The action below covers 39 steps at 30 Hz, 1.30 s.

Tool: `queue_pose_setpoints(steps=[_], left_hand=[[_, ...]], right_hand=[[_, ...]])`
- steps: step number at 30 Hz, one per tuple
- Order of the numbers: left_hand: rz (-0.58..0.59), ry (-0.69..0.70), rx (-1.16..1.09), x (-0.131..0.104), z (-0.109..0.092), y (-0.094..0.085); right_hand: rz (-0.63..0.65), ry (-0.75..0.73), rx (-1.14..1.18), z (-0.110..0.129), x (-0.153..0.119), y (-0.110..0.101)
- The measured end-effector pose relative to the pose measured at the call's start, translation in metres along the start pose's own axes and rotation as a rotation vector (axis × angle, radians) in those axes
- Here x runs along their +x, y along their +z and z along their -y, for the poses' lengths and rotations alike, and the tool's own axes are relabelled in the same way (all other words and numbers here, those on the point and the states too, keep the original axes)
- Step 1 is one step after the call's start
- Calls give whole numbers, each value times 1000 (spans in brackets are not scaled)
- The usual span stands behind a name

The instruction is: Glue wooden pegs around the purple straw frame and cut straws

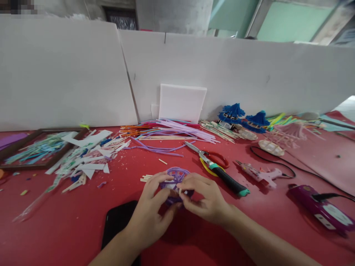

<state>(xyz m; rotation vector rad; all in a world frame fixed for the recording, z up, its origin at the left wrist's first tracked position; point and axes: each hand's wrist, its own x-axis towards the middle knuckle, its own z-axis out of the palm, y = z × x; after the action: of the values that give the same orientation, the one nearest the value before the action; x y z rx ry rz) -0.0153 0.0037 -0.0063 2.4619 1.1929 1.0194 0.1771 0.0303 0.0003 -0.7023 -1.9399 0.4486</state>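
Note:
A round, openwork purple piece built of pipe cleaners [179,172] is held over the front middle of the table. My left hand [156,201] grips its left side, with the thumb low across it. My right hand [203,194] is closed at its right edge, fingertips pinched together over the piece. Whatever small bit lies between those fingertips is too small to name. Part of the purple piece is hidden behind both hands. Just behind my left hand lie several short pale sticks [146,178].
A black phone [118,221] lies by my left forearm. Pliers [224,179], scissors [222,159], a pink glue gun [260,173] and a purple power strip [321,207] sit to the right. Pipe cleaners [185,131], paper scraps [94,162] and blue-roofed models [233,112] line the back.

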Motion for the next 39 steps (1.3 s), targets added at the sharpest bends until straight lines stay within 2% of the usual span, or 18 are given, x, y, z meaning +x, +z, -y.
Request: queue_pose_setpoints(steps=[3,4,8,10,14,17,19,22,25,27,30,33,36,39], left_hand=[[-5,-5,11,0,0,-1],[-9,-4,14,0,0,-1],[-22,14,21,-1,1,-1],[-32,15,23,-1,2,-1],[-58,23,21,0,2,-1],[-60,31,23,1,2,-2],[-54,31,28,1,2,-2],[-61,25,37,1,4,-3],[-65,11,44,-1,6,-2],[-69,-27,35,-2,7,-1],[-100,-117,-19,-4,7,3],[-120,-204,-103,-7,8,10],[-130,-259,-177,-11,9,18],[-123,-310,-174,-10,9,23]], right_hand=[[-109,190,-144,-4,2,-9],[-101,246,-234,-6,1,-12],[163,301,-501,-17,-13,-32],[143,326,-553,-29,-29,-58],[66,466,-824,-66,-65,-140],[96,552,-803,-91,-82,-189],[154,584,-725,-99,-82,-205],[197,623,-595,-100,-72,-214],[137,641,-474,-94,-56,-220],[18,629,-407,-88,-45,-224],[-252,567,-320,-77,-25,-223],[-451,518,-187,-62,-1,-213],[-474,519,-40,-46,17,-195],[-446,511,51,-32,21,-177]])
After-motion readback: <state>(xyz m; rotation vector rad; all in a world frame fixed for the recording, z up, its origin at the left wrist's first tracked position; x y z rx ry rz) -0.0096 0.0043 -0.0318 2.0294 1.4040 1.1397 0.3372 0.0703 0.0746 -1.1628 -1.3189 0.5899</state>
